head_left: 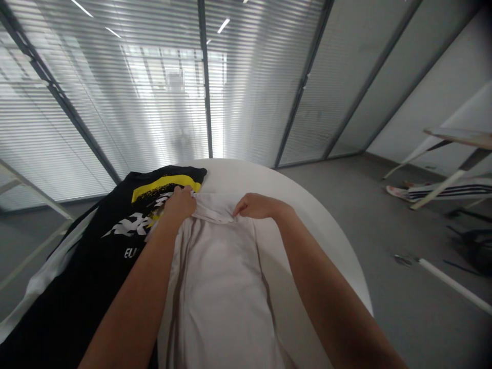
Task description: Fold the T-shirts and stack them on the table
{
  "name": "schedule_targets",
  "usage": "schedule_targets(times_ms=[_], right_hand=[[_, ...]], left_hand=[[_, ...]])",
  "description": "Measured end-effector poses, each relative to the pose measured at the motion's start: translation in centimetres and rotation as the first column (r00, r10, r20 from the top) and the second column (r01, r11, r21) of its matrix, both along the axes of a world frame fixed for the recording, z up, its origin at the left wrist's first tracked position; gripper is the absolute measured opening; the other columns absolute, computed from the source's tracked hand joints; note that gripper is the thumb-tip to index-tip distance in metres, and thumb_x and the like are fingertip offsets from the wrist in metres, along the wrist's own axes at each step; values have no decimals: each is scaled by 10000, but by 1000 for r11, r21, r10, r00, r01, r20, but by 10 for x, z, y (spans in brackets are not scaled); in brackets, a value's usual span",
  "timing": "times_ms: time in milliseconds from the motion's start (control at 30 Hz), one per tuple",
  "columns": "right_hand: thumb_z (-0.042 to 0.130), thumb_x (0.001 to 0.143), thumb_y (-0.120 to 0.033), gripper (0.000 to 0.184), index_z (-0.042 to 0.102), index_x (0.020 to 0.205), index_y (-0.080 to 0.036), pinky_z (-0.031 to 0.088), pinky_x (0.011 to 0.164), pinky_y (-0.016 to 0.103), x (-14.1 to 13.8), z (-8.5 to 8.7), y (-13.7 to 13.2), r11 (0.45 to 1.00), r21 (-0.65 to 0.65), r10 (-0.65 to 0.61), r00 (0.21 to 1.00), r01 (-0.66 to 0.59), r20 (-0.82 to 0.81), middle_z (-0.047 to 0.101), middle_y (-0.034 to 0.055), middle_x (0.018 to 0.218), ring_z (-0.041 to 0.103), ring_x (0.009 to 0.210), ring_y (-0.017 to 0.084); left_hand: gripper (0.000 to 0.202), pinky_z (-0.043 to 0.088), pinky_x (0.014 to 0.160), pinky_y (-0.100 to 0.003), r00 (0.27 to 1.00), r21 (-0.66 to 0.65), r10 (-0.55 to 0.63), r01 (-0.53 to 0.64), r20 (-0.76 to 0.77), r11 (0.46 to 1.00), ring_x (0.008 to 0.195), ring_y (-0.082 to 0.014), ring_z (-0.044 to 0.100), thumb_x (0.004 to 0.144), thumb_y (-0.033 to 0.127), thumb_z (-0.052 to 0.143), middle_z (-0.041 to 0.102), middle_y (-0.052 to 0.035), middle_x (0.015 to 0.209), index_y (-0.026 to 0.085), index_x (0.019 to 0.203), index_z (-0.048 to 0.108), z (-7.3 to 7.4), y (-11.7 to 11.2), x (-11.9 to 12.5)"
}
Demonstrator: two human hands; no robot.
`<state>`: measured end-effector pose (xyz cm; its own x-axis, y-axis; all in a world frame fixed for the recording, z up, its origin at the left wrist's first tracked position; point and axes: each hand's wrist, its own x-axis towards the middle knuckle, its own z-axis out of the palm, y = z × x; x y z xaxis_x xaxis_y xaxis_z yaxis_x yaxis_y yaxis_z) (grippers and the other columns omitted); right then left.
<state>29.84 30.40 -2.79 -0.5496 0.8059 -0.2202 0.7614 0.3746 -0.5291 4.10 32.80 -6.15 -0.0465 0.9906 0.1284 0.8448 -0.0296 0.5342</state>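
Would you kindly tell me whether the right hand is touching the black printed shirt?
No, the right hand rests on the folded top edge of the pale garment, apart from the black printed shirt.

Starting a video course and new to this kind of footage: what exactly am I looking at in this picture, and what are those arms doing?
This single picture comes from a camera worn on a person's head, so you see what they see, looking forward and down. There is no machine here. The two arms are the wearer's own. A pale piece of clothing lies on a round white table. The left hand grips its top edge, while the right hand touches the cloth with its fingers. A black T-shirt with yellow and white print lies beside it.
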Motion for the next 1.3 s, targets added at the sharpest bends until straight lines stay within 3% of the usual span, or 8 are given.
schedule_targets(times_ms=[167, 333, 433, 500, 633, 867, 1067, 1300], right_hand=[[560, 718, -183, 259, 757, 885, -207, 414, 639, 208, -11, -10, 2, 998, 7, 56, 998, -56, -28, 732, 2, 855, 624, 767, 157], [569, 742, -255, 198, 736, 818, -181, 418, 627, 223, -9, -16, 5, 992, -81, 102, 995, -101, 2, 722, 16, 830, 618, 754, 162], [553, 794, -302, 219, 728, 781, -172, 432, 658, 241, 0, -15, 9, 998, -57, 3, 999, 0, 52, 721, 39, 804, 632, 759, 179], [512, 830, -290, 254, 725, 871, -157, 441, 725, 269, 6, -17, 14, 986, 79, -150, 984, 143, 91, 727, 82, 907, 644, 848, 211], [455, 875, -275, 338, 662, 1098, -129, 415, 907, 314, 8, -30, 22, 861, 319, -438, 896, 396, 69, 665, 154, 1175, 597, 1096, 257], [516, 846, -392, 430, 627, 1133, -92, 443, 860, 301, -12, -59, 29, 807, 279, -550, 835, 520, 34, 651, 205, 1171, 615, 1070, 256], [636, 694, -296, 157, 667, 759, -157, 406, 597, 240, -7, -56, 33, 743, -52, -645, 694, 667, -320, 620, 19, 670, 596, 721, 173], [663, 675, -259, 195, 638, 861, -205, 361, 511, 204, -4, -22, 19, 746, -351, -662, 570, 566, -487, 521, -41, 635, 449, 573, 91]], left_hand=[[398, 402, 968, -452, 923, 252, -53, 160, -382, 954, 1172, -333, 504, 887, 278, 426, 588, -177, 1184, 159, 1223, 605, 0, -13, 33], [472, 331, 1060, -475, 850, 136, -232, 330, -473, 934, 1273, -291, 454, 937, 387, 371, 546, -115, 1350, 253, 1368, 513, -28, -17, 43], [532, 235, 1122, -502, 847, 66, -258, 323, -465, 944, 1367, -295, 364, 942, 457, 357, 461, -103, 1462, 276, 1437, 433, -35, -14, 36], [582, 226, 1122, -521, 857, 3, -264, 296, -442, 955, 1394, -316, 324, 922, 510, 383, 415, -110, 1499, 276, 1453, 407, -33, -11, 31], [619, 300, 1070, -529, 903, 0, -146, 159, -403, 987, 1342, -363, 392, 903, 522, 391, 469, -187, 1438, 190, 1421, 448, -25, -3, 20], [496, 393, 1008, -432, 963, 65, -7, 26, -270, 998, 1164, -324, 562, 835, 348, 484, 629, -202, 1212, 127, 1263, 601, -26, 10, 9], [432, 478, 839, -309, 993, 91, 0, -11, 122, 996, 905, -232, 651, 704, 222, 596, 702, -113, 979, 120, 1116, 678, -9, 14, 1], [150, 307, 408, -246, 914, -211, 181, -109, 363, 971, 384, -126, 421, 664, 296, 656, 421, 32, 404, 149, 683, 676, 6, 0, -5]])
